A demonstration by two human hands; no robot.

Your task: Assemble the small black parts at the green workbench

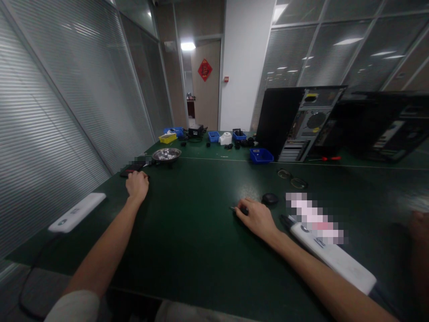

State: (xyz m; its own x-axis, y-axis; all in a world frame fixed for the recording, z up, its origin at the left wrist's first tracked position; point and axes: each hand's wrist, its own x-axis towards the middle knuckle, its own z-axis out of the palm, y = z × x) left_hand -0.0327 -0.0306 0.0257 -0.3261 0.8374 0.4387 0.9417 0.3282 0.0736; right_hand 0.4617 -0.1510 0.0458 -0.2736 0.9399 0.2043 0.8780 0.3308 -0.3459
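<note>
At the green bench (187, 250), your R hand (256, 217) has its fingers clamped on a slim dark tool (245, 210), thin tip clear of them, prob. so it can be aimed; black mouse (270, 199) sits just R of the knuckles. Your L hand (137, 184) is by a dark flat case (128, 171), just past the fingertips; can't tell if they grip it. Metal dish (157, 157) lies beyond, prob. for easy reach
</note>
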